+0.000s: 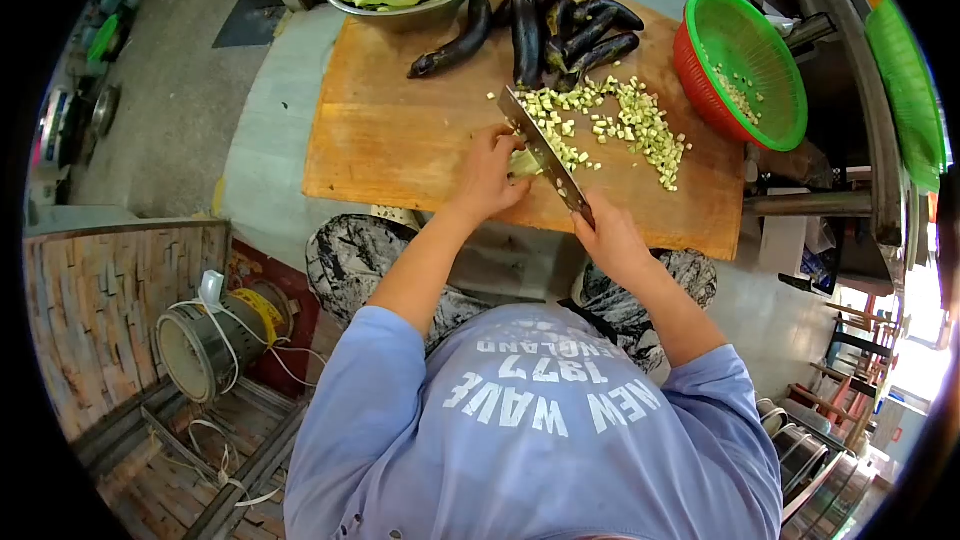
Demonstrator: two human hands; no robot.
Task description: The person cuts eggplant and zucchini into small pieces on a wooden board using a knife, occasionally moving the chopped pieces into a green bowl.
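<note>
My right hand (608, 232) is closed round the handle of a cleaver (545, 152), whose blade points up and to the left over the wooden board (400, 140). Beside the blade, my left hand (490, 176) presses its curled fingers on a pale green peeled piece (524, 164). Small diced pale green cubes (645, 130) lie scattered beyond and to the right of the blade. Several dark purple eggplants (527, 35) are heaped at the board's far side, with one more (460, 42) apart at their left.
A metal bowl (400, 12) with peeled green pieces stands at the far left of the board. At the right, a green colander (785, 70) in a red basket (690, 75) holds some cubes. A metal cylinder (205, 345) with cords is at the lower left.
</note>
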